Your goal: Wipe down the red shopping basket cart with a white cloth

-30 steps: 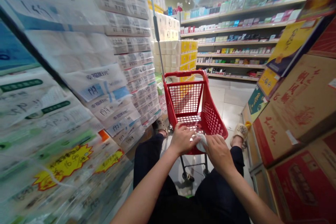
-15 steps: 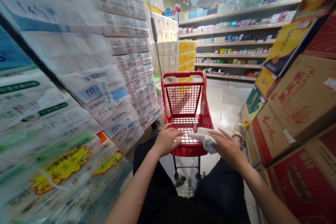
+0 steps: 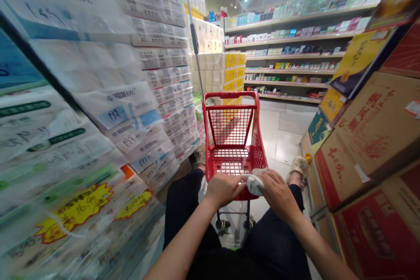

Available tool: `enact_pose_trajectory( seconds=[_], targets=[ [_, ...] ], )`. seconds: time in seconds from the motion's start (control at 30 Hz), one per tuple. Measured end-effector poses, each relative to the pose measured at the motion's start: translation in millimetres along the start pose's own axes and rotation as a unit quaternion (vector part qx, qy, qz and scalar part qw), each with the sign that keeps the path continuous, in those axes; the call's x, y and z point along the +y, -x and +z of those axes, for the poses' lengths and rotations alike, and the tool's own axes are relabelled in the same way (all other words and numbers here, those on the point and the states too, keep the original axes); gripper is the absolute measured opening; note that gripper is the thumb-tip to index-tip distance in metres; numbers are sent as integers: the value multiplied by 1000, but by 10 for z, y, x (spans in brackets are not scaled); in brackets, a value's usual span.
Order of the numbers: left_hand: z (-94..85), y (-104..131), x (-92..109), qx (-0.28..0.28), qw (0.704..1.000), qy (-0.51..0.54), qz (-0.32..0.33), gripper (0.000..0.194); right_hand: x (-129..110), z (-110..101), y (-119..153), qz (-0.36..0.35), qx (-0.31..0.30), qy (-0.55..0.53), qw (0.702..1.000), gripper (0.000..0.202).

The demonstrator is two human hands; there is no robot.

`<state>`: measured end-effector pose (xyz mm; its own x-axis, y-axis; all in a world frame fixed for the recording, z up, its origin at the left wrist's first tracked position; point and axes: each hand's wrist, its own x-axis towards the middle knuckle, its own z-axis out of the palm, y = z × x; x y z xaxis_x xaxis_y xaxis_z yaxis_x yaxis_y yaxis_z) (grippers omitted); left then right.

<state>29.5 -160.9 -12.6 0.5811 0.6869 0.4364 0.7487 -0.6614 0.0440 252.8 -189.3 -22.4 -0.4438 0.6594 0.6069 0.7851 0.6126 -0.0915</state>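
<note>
A crumpled white cloth is bunched between my hands, over the near end of a small red shopping cart. Closed around its right side is my right hand, fingers curled over the fabric. My left hand is closed too, and its fingertips pinch the cloth's left end. Part of the cart's near rim is hidden behind both hands. The cart stands upright between my knees, and its basket shows bare red mesh.
Tall stacks of wrapped tissue packs rise on the left, with yellow price tags low down. Cardboard cartons line the right. Beyond the cart, tiled floor leads to shelves of small goods. My shoe is beside the cartons.
My left hand has moved right and closed on the cloth's end. The right hand has curled its fingers and shifted slightly toward me. The cloth is bunched more tightly between them.
</note>
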Motion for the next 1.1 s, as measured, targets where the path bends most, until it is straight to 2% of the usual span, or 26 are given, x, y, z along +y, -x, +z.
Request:
enact_pose_trajectory(
  seconds=[0.13, 0.27, 0.37, 0.57, 0.67, 0.77, 1.0, 1.1],
  targets=[
    [-115, 152, -163, -21, 997, 5, 72, 45, -53, -101, -10, -28, -36, -45, 998, 24],
    [-188, 250, -262, -27, 995, 5, 91, 44, 49, -205, -130, -66, -82, -116, 988, 25],
    [-201, 264, -280, -27, 995, 3, 92, 46, 294, -191, -281, -37, -91, -109, 989, 29],
    [-148, 169, -252, -19, 997, 0, 80, 49, 994, 41, -693, 47, -55, -46, 996, 38],
    [-111, 111, -266, -12, 997, 4, 70, 49, 1128, 126, -854, 80, -44, -47, 995, 41],
    [-91, 77, -316, -11, 998, 3, 64, 47, 1003, 170, -873, 71, -38, -67, 994, 36],
    [-124, 89, -469, -16, 998, 8, 59, 48, 108, 138, -390, 13, -17, -117, 993, 22],
    [-143, 98, -482, -18, 998, 14, 62, 47, -82, 104, -248, 33, -13, -124, 992, 21]
  ],
)
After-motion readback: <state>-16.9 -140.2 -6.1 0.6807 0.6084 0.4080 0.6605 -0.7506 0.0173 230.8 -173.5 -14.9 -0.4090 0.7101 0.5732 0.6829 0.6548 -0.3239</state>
